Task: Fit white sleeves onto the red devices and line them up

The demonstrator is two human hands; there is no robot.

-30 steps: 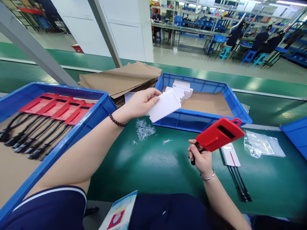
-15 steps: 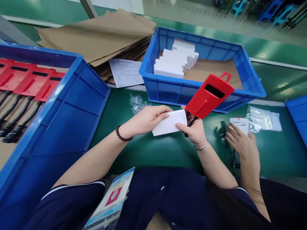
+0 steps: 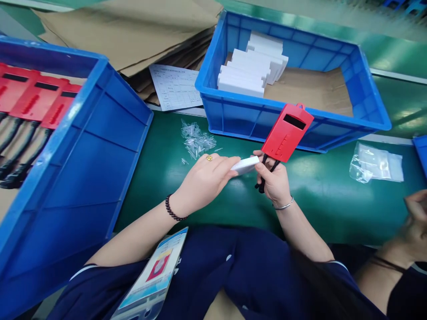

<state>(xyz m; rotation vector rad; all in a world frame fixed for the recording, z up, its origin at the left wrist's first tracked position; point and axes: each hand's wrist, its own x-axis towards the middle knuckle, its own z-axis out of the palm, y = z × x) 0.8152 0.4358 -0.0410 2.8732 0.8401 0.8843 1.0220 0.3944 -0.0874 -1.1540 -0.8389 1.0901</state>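
My left hand (image 3: 207, 182) is closed on one end of a white flat case (image 3: 246, 165), tilted so that its narrow edge shows. My right hand (image 3: 277, 181) grips the black cables of a red flat device (image 3: 287, 135) with a dark window. The right thumb and fingertips also meet the far end of the white case. The red device points up and away, in front of the blue crate's near wall. Small clear plastic pieces (image 3: 198, 140) lie scattered on the green table beyond my left hand.
A blue crate (image 3: 233, 116) holds several white cases (image 3: 243, 71). Another blue crate (image 3: 123, 120) at left holds several red devices (image 3: 25, 95). Brown cardboard sheets (image 3: 130, 31), a printed paper (image 3: 175, 87) and clear bags (image 3: 376, 162) lie around. A co-worker's hand (image 3: 416, 222) is at the right edge.
The white case has turned from showing its broad face to nearly edge-on. The red device has swung more upright. The co-worker's hand and the white item under it have left that table spot.
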